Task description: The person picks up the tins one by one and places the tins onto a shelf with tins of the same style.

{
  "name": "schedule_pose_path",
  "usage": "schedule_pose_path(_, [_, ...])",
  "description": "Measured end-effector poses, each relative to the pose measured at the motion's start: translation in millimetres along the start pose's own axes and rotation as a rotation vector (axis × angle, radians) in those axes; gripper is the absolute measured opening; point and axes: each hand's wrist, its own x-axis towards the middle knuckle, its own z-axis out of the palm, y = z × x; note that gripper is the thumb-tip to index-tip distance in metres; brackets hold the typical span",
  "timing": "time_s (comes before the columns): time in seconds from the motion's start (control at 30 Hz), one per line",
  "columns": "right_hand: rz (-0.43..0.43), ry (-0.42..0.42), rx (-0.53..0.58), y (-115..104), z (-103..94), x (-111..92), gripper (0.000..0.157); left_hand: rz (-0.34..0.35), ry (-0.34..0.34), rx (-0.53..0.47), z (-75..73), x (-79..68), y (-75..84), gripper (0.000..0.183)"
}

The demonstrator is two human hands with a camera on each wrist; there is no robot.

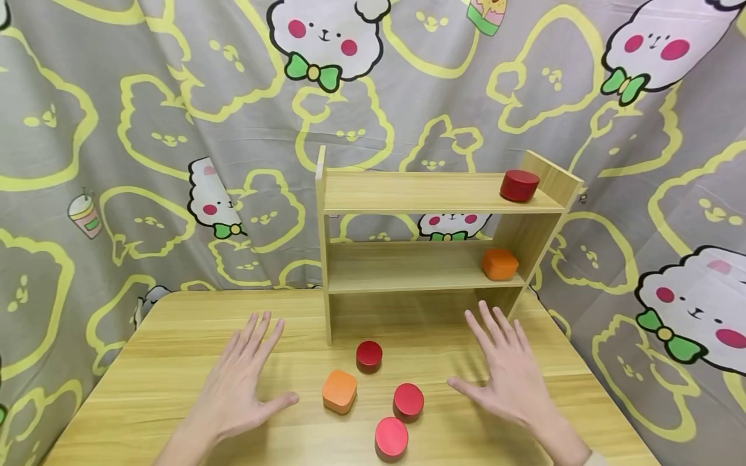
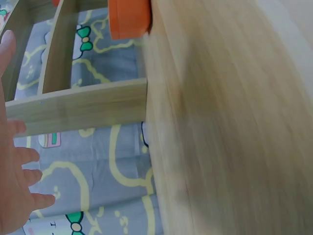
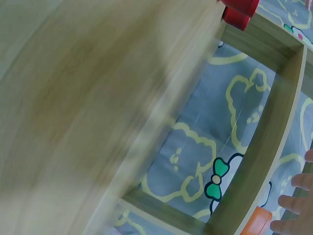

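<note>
My left hand [image 1: 241, 378] hovers palm down over the left of the table, fingers spread, holding nothing. On the right my right hand [image 1: 507, 375] is likewise spread, with no object in it. Between them lie an orange rounded square block [image 1: 339, 391], nearest my left thumb, and three red cylinders: a far one [image 1: 369, 356], a middle one [image 1: 408, 401] and a near one [image 1: 391, 439]. The wrist views catch only part of the left hand [image 2: 17, 181] and the fingers of the right hand [image 3: 296, 200].
Behind the blocks stands a wooden shelf unit [image 1: 428, 278]. A red cylinder [image 1: 519, 186] sits at the right of its top board, and an orange block [image 1: 500, 264] at the right of the middle board. A patterned curtain [image 1: 245, 149] hangs behind the wooden table [image 1: 146, 395].
</note>
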Motion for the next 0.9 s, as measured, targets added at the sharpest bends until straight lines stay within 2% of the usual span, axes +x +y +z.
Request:
schedule_pose_path(0.33, [0.107, 0.071, 0.144, 24.3, -5.0, 8.1, 0.113, -0.104, 0.017, -0.177, 2.2, 22.8, 11.8, 0.115])
schedule_pose_path(0.57, [0.186, 0.209, 0.253, 41.9, -6.3, 12.4, 0.103, -0.161, 0.054, -0.340, 4.9, 39.3, 19.7, 0.106])
schedule_pose_path(0.77, [0.235, 0.335, 0.318, 60.4, -3.8, 14.7, 0.090, -0.208, 0.144, -0.467, 11.9, 53.4, 25.9, 0.092])
schedule_pose_path(0.9, [0.304, 0.388, 0.384, 71.1, -2.8, 19.1, 0.080, -0.252, 0.212, -0.578, 15.3, 64.6, 31.3, 0.082])
